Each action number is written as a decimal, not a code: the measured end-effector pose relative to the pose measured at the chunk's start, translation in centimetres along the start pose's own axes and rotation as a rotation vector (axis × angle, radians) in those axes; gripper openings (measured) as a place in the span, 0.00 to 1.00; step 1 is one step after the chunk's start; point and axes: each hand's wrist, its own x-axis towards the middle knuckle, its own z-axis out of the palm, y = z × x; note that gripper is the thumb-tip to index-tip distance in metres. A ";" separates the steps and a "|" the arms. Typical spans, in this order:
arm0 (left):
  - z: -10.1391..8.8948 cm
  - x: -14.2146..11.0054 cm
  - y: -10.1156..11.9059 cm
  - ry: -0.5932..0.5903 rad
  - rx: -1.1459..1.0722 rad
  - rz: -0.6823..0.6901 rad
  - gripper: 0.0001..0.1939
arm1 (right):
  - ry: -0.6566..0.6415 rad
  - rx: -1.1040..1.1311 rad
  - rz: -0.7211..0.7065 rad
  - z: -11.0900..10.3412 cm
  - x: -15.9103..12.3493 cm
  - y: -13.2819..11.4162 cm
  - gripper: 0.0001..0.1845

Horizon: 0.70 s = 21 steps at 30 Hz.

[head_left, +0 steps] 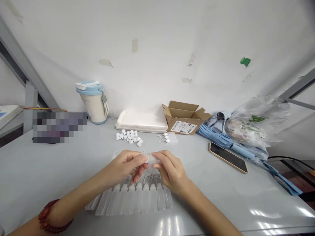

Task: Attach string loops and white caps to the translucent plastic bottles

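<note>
Between my two hands lies a small translucent plastic bottle [153, 160], held sideways with thin white string near it. My left hand [126, 162] pinches its left end, thumb on top, at the neck. Around its right end close the thumb and fingers of my right hand [173, 170]. Fingers hide part of the bottle, so I cannot tell how its cap sits. Below my hands, a row of flat translucent bottles [139, 200] with string loops lies side by side on the grey table [209, 200]. More bottles and strings are partly hidden behind my hands.
Loose white caps [129, 136] lie beyond my hands, with a few small bottles [172, 138] to their right. Behind stand white trays [142, 121], an open cardboard box [184, 119] and a tumbler [94, 105]. A phone [227, 157] and blue umbrella [221, 137] lie right.
</note>
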 end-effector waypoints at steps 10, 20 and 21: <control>0.6 -0.9 0.3 0.105 0.401 0.199 0.20 | -0.113 0.537 0.526 -0.6 0.9 -1.9 0.14; -0.6 0.1 -0.1 0.033 0.092 0.053 0.19 | -0.044 0.216 0.232 -0.3 0.4 -1.0 0.10; -0.7 0.1 0.0 0.024 0.087 0.055 0.19 | -0.029 0.190 0.195 -0.2 0.4 -0.9 0.11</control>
